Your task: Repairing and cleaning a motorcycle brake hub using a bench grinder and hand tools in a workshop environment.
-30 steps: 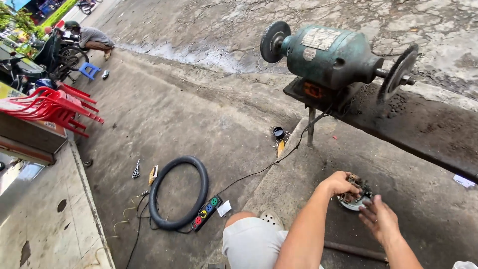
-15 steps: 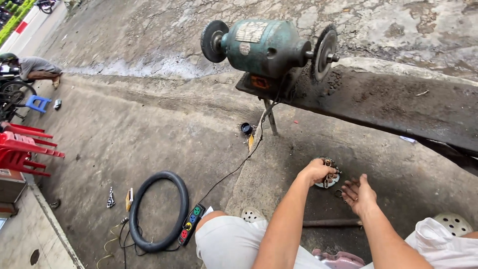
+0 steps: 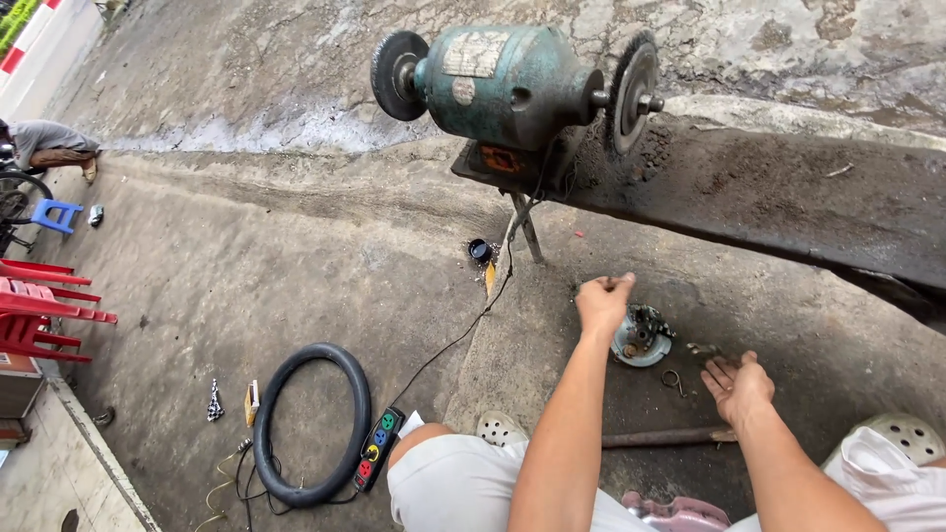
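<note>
**Hands over a small round metal part on the concrete ground**

Concrete ground point(image 3: 246, 256), stained and cracked, with a raised dark ledge point(image 3: 788, 207) crossing the upper right. Green bench grinder point(image 3: 507, 84) sits on a stand at the ledge's left end; shaft axis runs left-right, grinding wheel on the left, wire wheel on the right.

Left hand point(image 3: 603, 300): curled into a loose fist, knuckles up, just above and left of the round metal part point(image 3: 641, 335). Can't tell whether it pinches anything or touches the part.

Right hand point(image 3: 737, 386): open, palm up, fingers half spread, hovering low over the ground right of the part. Nothing gripped. Small ring clip point(image 3: 672, 378) lies between that hand and the part.

Round metal part: lies flat on the ground just below the ledge, open face up, small dark bits inside. Round, so no clear long axis.

Rusty rod point(image 3: 665, 436) lies on the ground nearer the person, long axis left-right, its right end near the right wrist.

Further left: black rubber tube point(image 3: 313, 424) lying flat, power strip point(image 3: 377, 448) at its lower right edge, cable running up toward the grinder stand. Red plastic chairs point(image 3: 39, 305) at the left edge.
</note>
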